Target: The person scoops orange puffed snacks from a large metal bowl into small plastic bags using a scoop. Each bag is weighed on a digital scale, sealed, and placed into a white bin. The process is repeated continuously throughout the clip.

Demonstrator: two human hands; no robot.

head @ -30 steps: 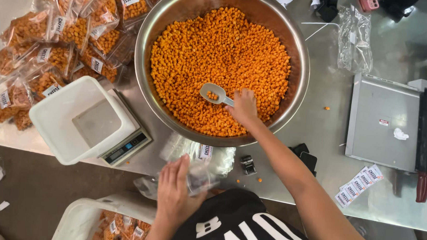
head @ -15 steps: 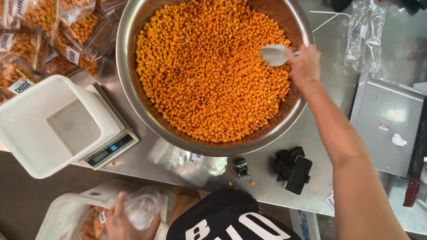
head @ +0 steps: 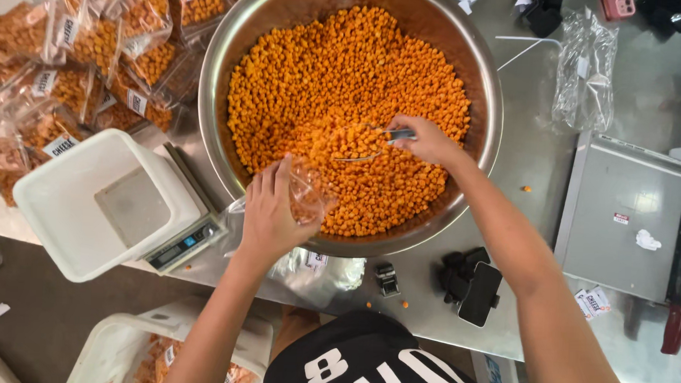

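Centre frame: steel bowl (head: 484,60) of orange puffs (head: 345,77). Left hand (head: 272,211) clamped on clear bag (head: 308,188) at near rim. Right hand (head: 428,140) closed on scoop (head: 362,143). Advice: keep bag mouth open, low, under scoop. Scale (head: 118,205) lower left.

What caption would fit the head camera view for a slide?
Right hand tips a scoop of orange snack pieces into a clear bag held by the left hand over a steel bowl.
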